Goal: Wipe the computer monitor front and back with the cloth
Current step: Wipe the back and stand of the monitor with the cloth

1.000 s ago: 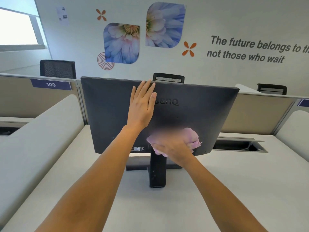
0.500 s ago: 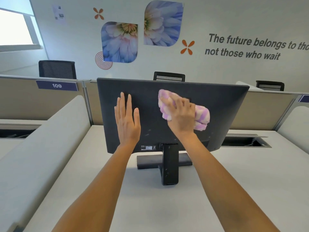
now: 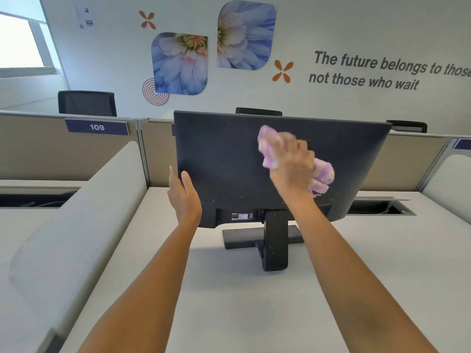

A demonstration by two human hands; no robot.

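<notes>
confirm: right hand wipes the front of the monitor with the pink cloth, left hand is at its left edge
Not the front: the head view shows the right hand wiping the back of the monitor with the pink cloth; the left hand is at its left edge.

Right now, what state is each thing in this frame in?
monitor, upright on its stand, back facing the camera.
cloth, bunched, pressed against the monitor's back.
right hand, gripping the cloth, motion-blurred.
left hand, fingers straight, at the monitor's left edge.
cable hatch, open.
</notes>
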